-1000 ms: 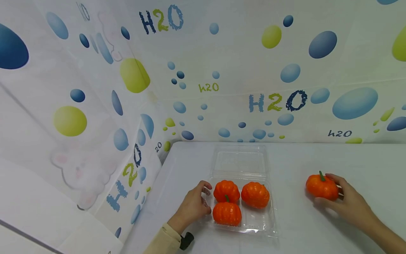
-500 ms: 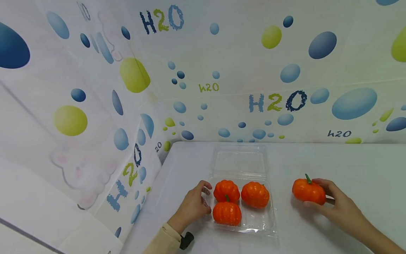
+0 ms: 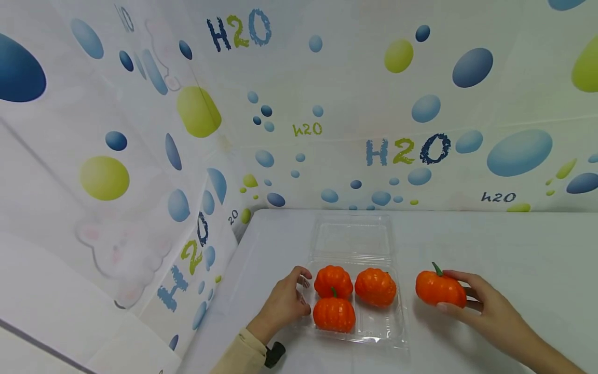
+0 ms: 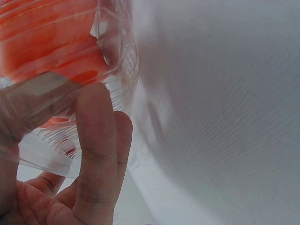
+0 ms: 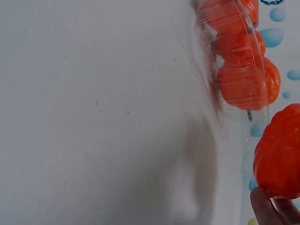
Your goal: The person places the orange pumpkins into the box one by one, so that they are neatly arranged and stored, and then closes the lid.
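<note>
The right wrist view crops the held pumpkin point(image 5: 280, 152).

The held pumpkin point(image 3: 436, 288) was orange, ribbed and shiny, with a green stem point(image 3: 437, 269) on top; the right hand point(image 3: 492, 309) held it in the air, just right of the box point(image 3: 380, 323). This clear plastic box stood open, its lid point(image 3: 352, 239) laid back, and the left hand point(image 3: 285, 301) gripped its left edge. Inside sat a back left pumpkin point(image 3: 333, 280), a front left pumpkin point(image 3: 334, 315) and a right pumpkin point(image 3: 376, 286), all orange.
</note>
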`<state>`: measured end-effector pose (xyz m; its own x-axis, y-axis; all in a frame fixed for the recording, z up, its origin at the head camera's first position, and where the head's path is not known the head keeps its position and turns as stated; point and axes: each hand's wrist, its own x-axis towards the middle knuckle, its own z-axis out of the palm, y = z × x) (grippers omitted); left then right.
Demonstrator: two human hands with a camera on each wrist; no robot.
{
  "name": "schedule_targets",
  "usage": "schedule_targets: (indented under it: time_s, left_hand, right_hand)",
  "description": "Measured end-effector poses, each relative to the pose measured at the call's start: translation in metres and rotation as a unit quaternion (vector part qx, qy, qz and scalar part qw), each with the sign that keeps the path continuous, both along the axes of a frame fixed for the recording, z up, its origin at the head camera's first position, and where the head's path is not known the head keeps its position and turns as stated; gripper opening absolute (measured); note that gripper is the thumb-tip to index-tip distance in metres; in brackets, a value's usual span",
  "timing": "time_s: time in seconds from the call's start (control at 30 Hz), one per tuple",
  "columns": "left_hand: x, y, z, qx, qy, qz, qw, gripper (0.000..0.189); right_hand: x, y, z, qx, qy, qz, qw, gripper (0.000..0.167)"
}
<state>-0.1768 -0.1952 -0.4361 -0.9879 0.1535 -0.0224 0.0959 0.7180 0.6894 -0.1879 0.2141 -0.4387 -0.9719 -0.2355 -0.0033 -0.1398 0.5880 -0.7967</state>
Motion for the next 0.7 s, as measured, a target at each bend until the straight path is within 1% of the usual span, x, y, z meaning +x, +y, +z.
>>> schedule_targets:
  time_s: [0.17,0.3,0.4,0.57,0.7]
  left_hand:
    - [0.0,-0.001,-0.001,0.002,-0.005,0.001,1.0,0.062]
    - [0.0,-0.001,-0.001,0.001,-0.002,0.001,1.0,0.062]
    - [0.0,-0.001,-0.001,0.0,0.0,0.001,1.0,0.062]
    - [0.001,0.0,0.0,-0.001,-0.003,0.002,1.0,0.062]
    - [0.001,0.0,0.0,-0.002,-0.004,0.003,1.0,0.063]
  right_hand:
    - [0.004,-0.007,0.004,-0.006,0.019,0.003,0.9998,0.067]
    - [0.007,-0.011,0.006,-0.013,0.022,0.005,0.9997,0.063]
    - [0.01,-0.014,0.008,-0.032,0.016,0.009,0.9993,0.062]
    - [0.015,-0.018,0.01,-0.082,0.004,0.026,0.9963,0.055]
    - [0.018,-0.023,0.01,-0.119,0.009,0.041,0.992,0.046]
